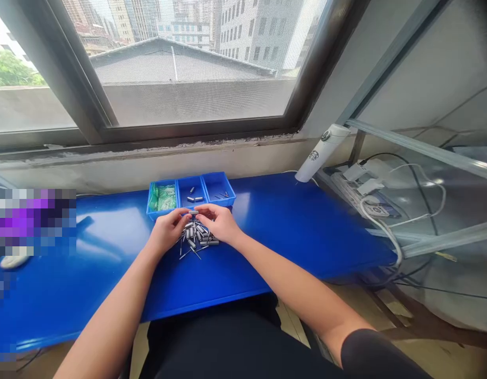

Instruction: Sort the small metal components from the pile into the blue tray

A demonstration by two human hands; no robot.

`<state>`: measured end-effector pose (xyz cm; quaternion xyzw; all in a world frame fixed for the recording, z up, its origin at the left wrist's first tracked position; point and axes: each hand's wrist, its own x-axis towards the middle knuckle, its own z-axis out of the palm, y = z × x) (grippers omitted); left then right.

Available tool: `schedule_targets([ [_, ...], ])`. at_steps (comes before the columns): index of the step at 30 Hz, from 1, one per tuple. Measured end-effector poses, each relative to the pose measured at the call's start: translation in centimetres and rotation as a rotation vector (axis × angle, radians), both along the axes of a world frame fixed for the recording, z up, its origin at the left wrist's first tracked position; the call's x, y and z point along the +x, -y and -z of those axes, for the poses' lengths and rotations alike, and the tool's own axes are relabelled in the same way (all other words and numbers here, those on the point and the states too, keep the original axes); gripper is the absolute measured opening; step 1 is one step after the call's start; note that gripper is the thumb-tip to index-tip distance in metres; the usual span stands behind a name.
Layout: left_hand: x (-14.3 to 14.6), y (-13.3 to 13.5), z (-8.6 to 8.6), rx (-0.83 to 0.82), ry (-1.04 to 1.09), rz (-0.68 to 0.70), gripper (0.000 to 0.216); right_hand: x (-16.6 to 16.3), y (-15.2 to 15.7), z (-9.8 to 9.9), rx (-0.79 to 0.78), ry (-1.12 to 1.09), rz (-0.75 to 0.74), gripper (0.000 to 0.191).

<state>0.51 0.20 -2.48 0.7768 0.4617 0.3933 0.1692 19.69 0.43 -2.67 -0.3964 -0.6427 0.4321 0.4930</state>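
Between my left hand (167,227) and my right hand (221,223) is a small silvery metal cylinder (193,212). Each hand is closed in a pinch, the fingertips on opposite ends of the piece. Just below my fingers lies a loose pile of metal cylinders and thin rods (194,236) on the blue table (212,276). Behind my hands stands a blue three-compartment bin (232,201). Its left compartment has a green bag (153,198) with small clear pieces, the middle one several metal cylinders (195,199), the right one a few thin dark pins (222,195).
A white tumbler (320,155) leans near the table's back right. Beyond the right edge are a metal frame (425,139), a power strip (375,209) and white and black cables. The window (196,105) rises behind the table. The far left is blurred out by blocks.
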Motion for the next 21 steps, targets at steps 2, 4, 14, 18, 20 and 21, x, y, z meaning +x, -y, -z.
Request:
schedule_targets([
  [2,0.02,0.00,0.00,0.001,0.002,0.002,0.030,-0.02,0.01,0.04,-0.004,-0.003,0.005,0.026],
  [4,0.04,-0.03,0.01,0.006,0.003,0.006,0.030,-0.04,-0.01,0.10,-0.007,-0.003,0.009,0.027],
  [14,0.07,-0.09,0.25,0.013,0.027,0.018,0.030,-0.03,-0.04,-0.05,-0.019,0.016,0.025,0.024],
  [18,0.11,-0.06,0.28,0.006,0.034,0.011,0.029,0.04,0.14,-0.25,-0.013,0.039,0.017,0.023],
  [20,0.12,-0.03,0.22,0.003,0.035,0.009,0.030,0.08,0.27,-0.42,-0.005,0.043,0.019,0.024],
  [21,0.13,-0.01,0.20,0.000,0.036,0.007,0.030,0.09,0.31,-0.49,-0.002,0.043,0.022,0.024],
])
